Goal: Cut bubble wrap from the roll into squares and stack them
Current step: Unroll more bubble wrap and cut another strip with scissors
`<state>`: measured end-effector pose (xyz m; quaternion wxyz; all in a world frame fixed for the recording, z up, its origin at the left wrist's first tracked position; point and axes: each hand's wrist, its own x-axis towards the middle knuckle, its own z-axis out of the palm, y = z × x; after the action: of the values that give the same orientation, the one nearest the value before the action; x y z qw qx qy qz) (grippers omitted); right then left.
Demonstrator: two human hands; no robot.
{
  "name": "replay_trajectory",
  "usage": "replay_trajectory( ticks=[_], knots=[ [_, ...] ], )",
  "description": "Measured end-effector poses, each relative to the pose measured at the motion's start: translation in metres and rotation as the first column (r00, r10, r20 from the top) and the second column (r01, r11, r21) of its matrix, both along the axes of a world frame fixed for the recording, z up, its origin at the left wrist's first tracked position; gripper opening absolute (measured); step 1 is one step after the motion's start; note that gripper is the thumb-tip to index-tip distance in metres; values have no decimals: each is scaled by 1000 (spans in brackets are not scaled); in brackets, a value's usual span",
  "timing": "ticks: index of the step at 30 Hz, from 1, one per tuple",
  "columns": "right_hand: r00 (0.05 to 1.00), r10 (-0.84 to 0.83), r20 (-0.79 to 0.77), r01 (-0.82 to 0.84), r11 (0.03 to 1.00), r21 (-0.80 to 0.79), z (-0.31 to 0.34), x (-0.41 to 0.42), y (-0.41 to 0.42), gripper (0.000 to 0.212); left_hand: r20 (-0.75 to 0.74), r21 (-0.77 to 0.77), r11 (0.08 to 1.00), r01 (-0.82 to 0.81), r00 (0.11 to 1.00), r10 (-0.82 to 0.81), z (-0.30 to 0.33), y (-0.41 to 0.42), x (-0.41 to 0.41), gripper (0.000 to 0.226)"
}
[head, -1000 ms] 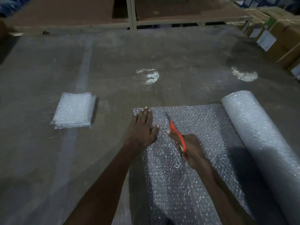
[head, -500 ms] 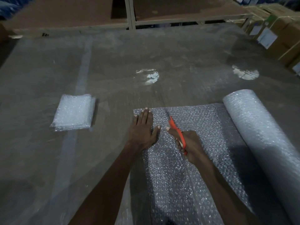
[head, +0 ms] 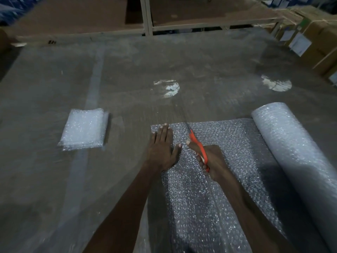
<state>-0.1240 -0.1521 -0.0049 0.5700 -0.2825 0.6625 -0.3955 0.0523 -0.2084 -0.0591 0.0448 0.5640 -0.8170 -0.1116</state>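
Nearest to the camera, the unrolled sheet of bubble wrap [head: 209, 207] lies flat on the big table [head: 45, 179], and both bare forearms reach over it from the bottom edge. A straight cut line runs up the sheet from the near side toward the scissors. The left hand [head: 161, 148] lies flat on the strip at the left of this line, palm down, its fingers straight and close together and the thumb spread to the right; it presses the wrap near the sheet's far left corner. Just beside it, the right hand [head: 211, 161] grips the orange scissors [head: 197, 146], with the fingers curled around the handles and the thumb stretched forward along them. The blades point away from the person and reach the far edge of the sheet; they are blurred, so I cannot tell if they are apart or together. At the right, the roll [head: 295, 157] lies on the table, and the sheet comes out from under it. Well apart at the left, a stack of cut squares [head: 83, 129] rests on the table. Farther away, two bright light reflections show on the tabletop. Behind the table stands a shelf frame [head: 145, 15], and cardboard boxes [head: 319, 33] with white labels are at the far right.
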Motion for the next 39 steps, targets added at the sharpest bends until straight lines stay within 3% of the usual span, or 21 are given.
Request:
replay_trajectory(
  ticks=[17,21,24,29,32,35,39],
  knots=[
    [1000,-9,18,9,1000,6,-5,0,-14,38,15,2,1000,-3,1000,3,1,1,-1,79],
    [1000,-3,5,4,1000,-7,-5,-1,-13,51,-2,17,1000,-5,1000,5,3,0,-2,79],
    [999,38,-38,-41,998,-58,-2,-3,-3,47,-19,31,999,10,1000,-9,5,0,0,77],
    [993,94,-71,-105,981,-165,15,-13,30,20,-77,12,1000,-11,997,11,17,15,6,74],
    [995,42,-93,-61,975,-212,22,-22,55,19,-102,-3,1000,-6,995,6,22,45,7,74],
    [950,-21,-311,-71,957,-282,20,-31,80,23,-114,5,1000,-18,993,18,18,84,8,74],
    [673,-100,-733,-201,929,-311,11,-38,109,21,-120,17,999,-31,992,33,12,136,2,85]
  ],
)
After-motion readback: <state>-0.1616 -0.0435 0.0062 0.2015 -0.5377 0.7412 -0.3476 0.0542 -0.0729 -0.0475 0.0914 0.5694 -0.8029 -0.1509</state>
